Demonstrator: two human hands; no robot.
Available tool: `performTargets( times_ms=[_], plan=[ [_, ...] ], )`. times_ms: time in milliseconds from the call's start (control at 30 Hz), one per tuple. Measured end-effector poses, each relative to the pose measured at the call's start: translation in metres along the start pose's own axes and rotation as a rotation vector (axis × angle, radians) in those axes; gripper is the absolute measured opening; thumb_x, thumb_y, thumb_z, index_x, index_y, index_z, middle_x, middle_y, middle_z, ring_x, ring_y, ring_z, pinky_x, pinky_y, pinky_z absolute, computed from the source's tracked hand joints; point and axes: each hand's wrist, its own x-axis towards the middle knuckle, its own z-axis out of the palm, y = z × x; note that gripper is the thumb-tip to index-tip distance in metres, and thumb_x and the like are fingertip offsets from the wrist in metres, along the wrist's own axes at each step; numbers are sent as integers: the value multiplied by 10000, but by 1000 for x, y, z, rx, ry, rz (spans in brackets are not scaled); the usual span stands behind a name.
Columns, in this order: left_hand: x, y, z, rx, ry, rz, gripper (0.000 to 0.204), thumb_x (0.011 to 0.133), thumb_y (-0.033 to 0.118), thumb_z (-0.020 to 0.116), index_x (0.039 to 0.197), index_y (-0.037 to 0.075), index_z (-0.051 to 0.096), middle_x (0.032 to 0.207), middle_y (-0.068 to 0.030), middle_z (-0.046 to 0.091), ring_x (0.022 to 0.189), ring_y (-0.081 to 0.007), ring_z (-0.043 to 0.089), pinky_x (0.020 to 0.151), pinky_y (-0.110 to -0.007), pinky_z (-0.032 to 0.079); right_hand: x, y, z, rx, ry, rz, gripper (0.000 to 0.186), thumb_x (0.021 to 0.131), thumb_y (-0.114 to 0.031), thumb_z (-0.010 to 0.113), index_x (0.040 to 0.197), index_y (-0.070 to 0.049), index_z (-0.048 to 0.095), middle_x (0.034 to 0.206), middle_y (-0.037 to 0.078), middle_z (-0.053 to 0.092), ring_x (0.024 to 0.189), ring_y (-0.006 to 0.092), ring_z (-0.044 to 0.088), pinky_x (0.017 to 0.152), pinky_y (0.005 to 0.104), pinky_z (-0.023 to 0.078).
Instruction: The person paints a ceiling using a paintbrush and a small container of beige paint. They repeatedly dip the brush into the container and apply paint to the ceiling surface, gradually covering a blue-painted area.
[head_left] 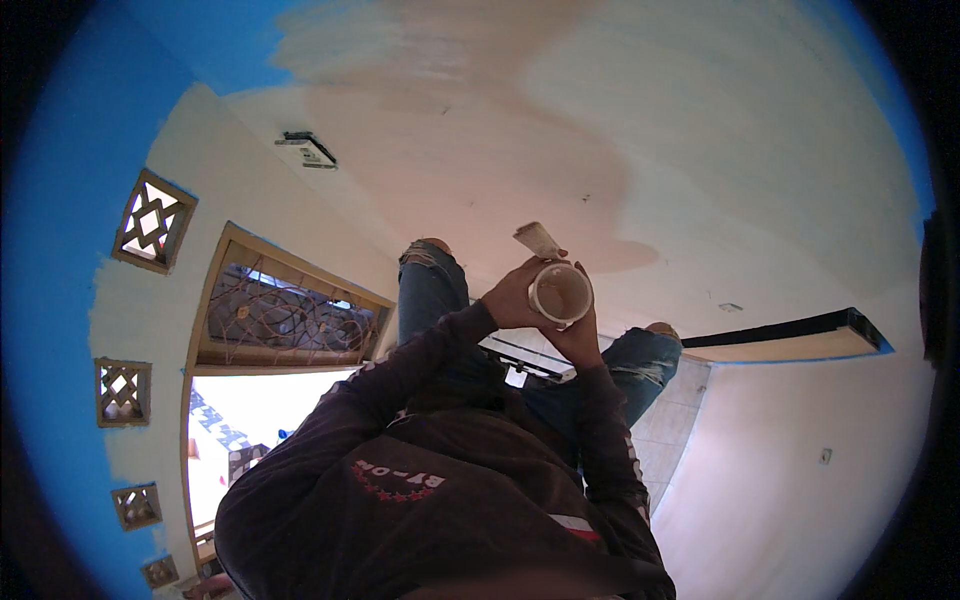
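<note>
White round plastic tub (563, 320): between our denim-clad knees (427, 268), mouth facing us, pale beige contents (560, 294) inside.
Our left hand (512, 295): curled round its left side.
Our right hand (578, 341): gripping its right and lower side.
Flat pale-bristled brush (537, 240): just beyond the rim; we cannot tell which hand pinches it.

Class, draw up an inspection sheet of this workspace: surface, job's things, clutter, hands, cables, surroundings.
Surface: wall, pale, with a pinkish patch and blue areas
Job's things: open container, contents unclear; brush at its upper rim
Clutter: nothing seen
Hands: left hand and right hand around the container
Cables: nothing seen
Surroundings: barred window above a bright doorway; lattice vents; dark-edged shelf
</note>
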Motion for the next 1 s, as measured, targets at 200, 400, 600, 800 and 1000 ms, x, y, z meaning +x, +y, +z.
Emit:
performTargets(
  times_ms=[200,400,600,800,1000],
  plan=[
    [2,1,3,223,-74,53,1034,610,332,974,1461,69,447,1541,-151,404,1457,-322,365,1185,-467,351,0,11,-5,5,50,19,1138,715,-301,934,1538,-3,207,1487,193,450,1372,288,488,1117,422,445],
    [4,10,-7,336,-31,83,1045,588,318,973,1471,111,455,1549,-148,393,1455,-324,359,1164,-472,375,-2,11,-10,-20,82,2,1042,686,-292,954,1469,4,331,1420,196,528,1308,288,553,1074,419,481],
    [-5,22,-33,384,101,169,659,719,224,901,1272,76,575,1296,-141,606,1304,-321,536,1074,-433,454,3,8,-34,-332,146,12,882,696,-265,944,1379,-15,446,1265,185,652,1190,298,647,997,424,527],
    [-23,22,-43,174,430,-245,198,967,11,613,1150,25,538,1041,-102,686,888,-156,719,725,-279,552,23,-1,-63,-375,101,-57,824,735,-285,910,1384,-45,463,1321,175,623,1247,318,609,1037,423,499],
    [-21,77,-59,283,297,-194,236,991,89,626,1207,11,572,1017,-90,743,753,-74,649,663,-240,505,6,26,-74,-397,130,29,849,737,-264,888,1430,-62,441,1379,164,583,1285,328,577,1061,436,493]
  ],
)
